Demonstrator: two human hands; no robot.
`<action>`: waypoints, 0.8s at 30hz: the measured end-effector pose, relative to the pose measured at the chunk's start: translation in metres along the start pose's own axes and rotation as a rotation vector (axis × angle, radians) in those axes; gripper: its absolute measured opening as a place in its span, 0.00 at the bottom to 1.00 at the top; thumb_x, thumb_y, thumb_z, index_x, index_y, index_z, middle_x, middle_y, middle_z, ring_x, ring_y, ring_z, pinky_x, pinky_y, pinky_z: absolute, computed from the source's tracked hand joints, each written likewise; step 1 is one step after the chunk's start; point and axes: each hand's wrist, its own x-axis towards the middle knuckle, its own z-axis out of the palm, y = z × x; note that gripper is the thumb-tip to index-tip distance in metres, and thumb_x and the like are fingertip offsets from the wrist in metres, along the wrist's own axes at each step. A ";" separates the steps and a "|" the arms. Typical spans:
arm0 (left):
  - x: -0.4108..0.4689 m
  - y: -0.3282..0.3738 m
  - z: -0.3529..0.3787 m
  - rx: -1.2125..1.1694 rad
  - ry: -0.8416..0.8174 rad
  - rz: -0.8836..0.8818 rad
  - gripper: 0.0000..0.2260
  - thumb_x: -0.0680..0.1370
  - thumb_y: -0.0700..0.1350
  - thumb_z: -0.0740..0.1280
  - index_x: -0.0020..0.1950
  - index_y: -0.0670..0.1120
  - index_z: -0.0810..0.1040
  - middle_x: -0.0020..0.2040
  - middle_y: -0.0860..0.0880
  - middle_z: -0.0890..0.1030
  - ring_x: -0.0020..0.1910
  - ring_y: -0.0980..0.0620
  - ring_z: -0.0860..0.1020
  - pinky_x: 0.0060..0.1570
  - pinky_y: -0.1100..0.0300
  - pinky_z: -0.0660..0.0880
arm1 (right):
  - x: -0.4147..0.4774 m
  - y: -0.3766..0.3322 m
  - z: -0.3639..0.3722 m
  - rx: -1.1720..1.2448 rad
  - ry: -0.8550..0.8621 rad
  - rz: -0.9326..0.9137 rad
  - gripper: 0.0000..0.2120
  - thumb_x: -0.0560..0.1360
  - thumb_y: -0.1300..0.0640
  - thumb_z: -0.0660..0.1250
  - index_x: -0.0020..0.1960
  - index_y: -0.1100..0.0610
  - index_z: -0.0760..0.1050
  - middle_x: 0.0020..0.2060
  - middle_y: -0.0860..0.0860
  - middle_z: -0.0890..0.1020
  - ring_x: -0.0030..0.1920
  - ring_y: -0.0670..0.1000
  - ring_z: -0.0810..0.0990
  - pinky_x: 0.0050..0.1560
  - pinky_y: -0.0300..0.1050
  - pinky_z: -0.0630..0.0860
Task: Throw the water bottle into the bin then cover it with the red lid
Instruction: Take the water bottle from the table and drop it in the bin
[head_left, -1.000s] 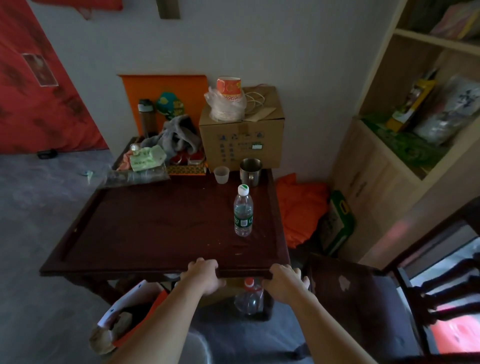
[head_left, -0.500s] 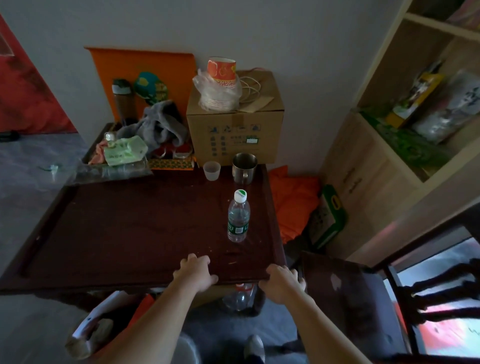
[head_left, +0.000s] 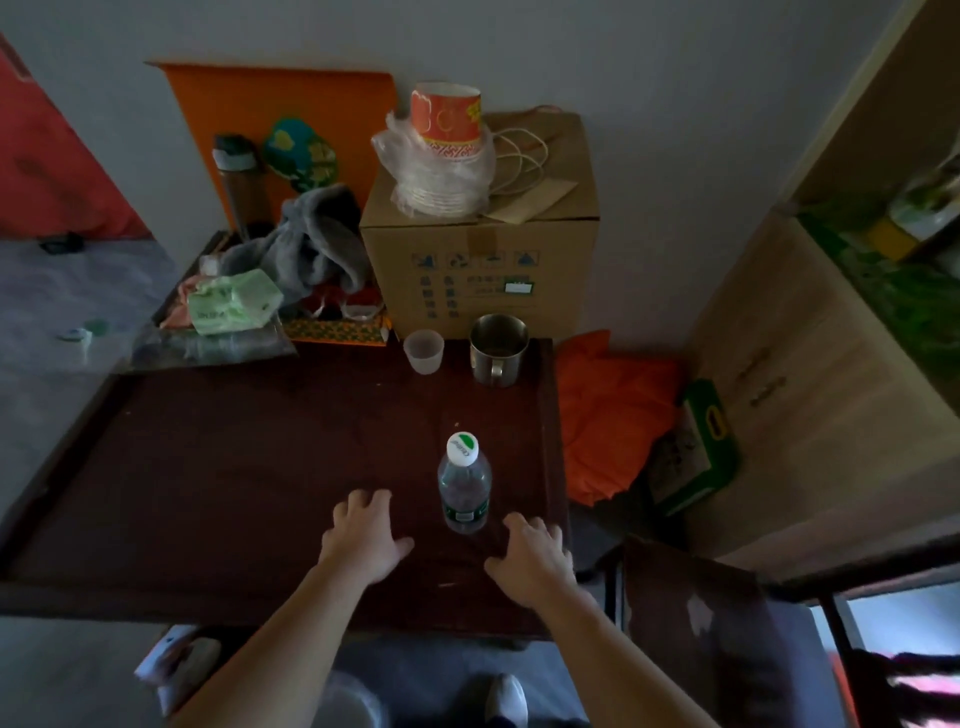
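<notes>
A clear water bottle (head_left: 464, 486) with a white and green cap stands upright on the dark wooden table (head_left: 234, 467), near its right side. My left hand (head_left: 366, 538) rests flat on the table just left of the bottle, fingers spread, holding nothing. My right hand (head_left: 530, 558) lies just right of the bottle, fingers apart and empty. Neither hand touches the bottle. A bin with trash (head_left: 176, 665) shows partly under the table's front left edge. No red lid is visible.
A cardboard box (head_left: 478, 260) with a stack of paper cups (head_left: 444, 150) stands at the table's back. A plastic cup (head_left: 423, 351) and metal mug (head_left: 498, 348) sit before it. Clutter fills the back left. A dark chair (head_left: 727, 623) and wooden shelves (head_left: 831, 364) are at right.
Both hands left the table's front edge and moved forward onto the tabletop, ending on either side of the bottle. The camera came closer and tilted further down.
</notes>
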 end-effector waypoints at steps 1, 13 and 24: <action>0.003 0.000 0.001 0.000 0.008 0.000 0.34 0.72 0.56 0.69 0.74 0.49 0.58 0.73 0.45 0.61 0.71 0.43 0.60 0.65 0.45 0.68 | 0.005 -0.001 0.001 0.024 0.017 -0.023 0.33 0.76 0.48 0.68 0.76 0.53 0.60 0.72 0.55 0.69 0.72 0.59 0.64 0.70 0.57 0.66; 0.037 0.001 0.026 0.026 0.009 0.113 0.41 0.68 0.58 0.72 0.75 0.52 0.55 0.77 0.44 0.49 0.76 0.42 0.50 0.70 0.42 0.60 | 0.036 -0.006 0.018 0.446 0.103 -0.094 0.49 0.66 0.52 0.79 0.78 0.47 0.54 0.73 0.50 0.65 0.73 0.54 0.63 0.72 0.53 0.64; 0.045 -0.008 0.046 0.073 -0.099 0.125 0.40 0.71 0.57 0.70 0.76 0.52 0.53 0.78 0.44 0.45 0.77 0.43 0.44 0.72 0.43 0.56 | 0.040 -0.019 0.032 0.614 0.196 -0.120 0.38 0.66 0.54 0.78 0.71 0.43 0.65 0.66 0.40 0.74 0.69 0.47 0.71 0.70 0.54 0.70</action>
